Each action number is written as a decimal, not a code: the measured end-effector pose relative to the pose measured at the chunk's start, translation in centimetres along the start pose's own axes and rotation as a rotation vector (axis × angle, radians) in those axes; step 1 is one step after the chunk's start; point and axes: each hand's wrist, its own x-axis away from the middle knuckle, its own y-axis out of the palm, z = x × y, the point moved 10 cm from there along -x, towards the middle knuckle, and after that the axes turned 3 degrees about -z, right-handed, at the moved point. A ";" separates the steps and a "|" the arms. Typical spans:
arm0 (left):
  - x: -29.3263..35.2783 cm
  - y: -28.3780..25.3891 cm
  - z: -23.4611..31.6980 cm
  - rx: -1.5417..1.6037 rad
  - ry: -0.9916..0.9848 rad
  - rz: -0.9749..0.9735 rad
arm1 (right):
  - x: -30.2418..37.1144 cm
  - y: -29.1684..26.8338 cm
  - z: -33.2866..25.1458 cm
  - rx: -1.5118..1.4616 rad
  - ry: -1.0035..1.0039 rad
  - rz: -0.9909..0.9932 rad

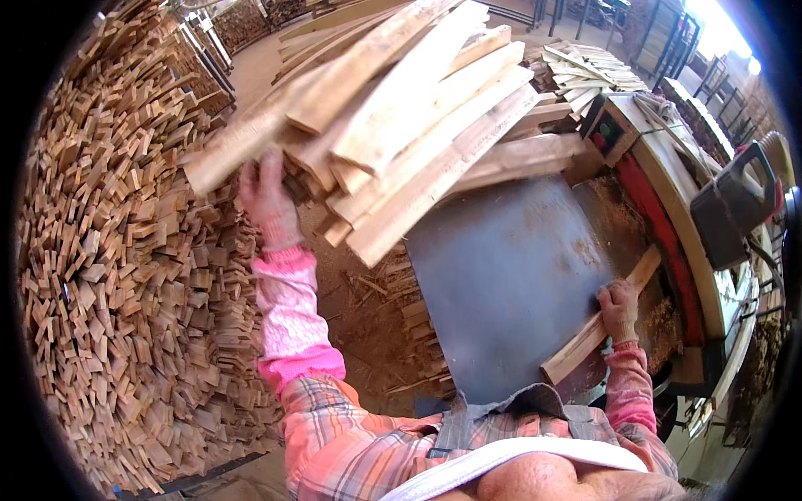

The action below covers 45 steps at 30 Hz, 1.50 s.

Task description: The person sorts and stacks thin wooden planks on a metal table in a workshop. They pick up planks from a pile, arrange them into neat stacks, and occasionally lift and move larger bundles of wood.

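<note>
**Two hands far apart, with loose boards by the left one**

From my remote seat I see the right hand [618, 311] at near right, its fingers curled around a short board [576, 344]. That board lies slantwise over the right side of the grey metal plate [493, 284], its far end towards the red-edged machine [647, 150].

Well apart, the left hand [269, 204] is at the near left ends of a stack of boards [434, 125], fingers pointing away from me, just beside a blurred plank [221, 159] that juts out left. I can't tell whether they pinch it or only brush it.

My worry is the stack: its boards lie fanned rather than squared, so a tug on that plank could drag its neighbours loose. On the right, the single grip could let the short board pivot if its far end caught on the machine, and the wood dust [587, 252] could make it skid. A knock from the left elbow might spill the wood pile [125, 259].
</note>
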 end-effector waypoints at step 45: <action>38.5 36.8 7.9 -1.249 0.272 -1.120 | 2.6 2.5 -0.9 -0.013 0.116 -0.027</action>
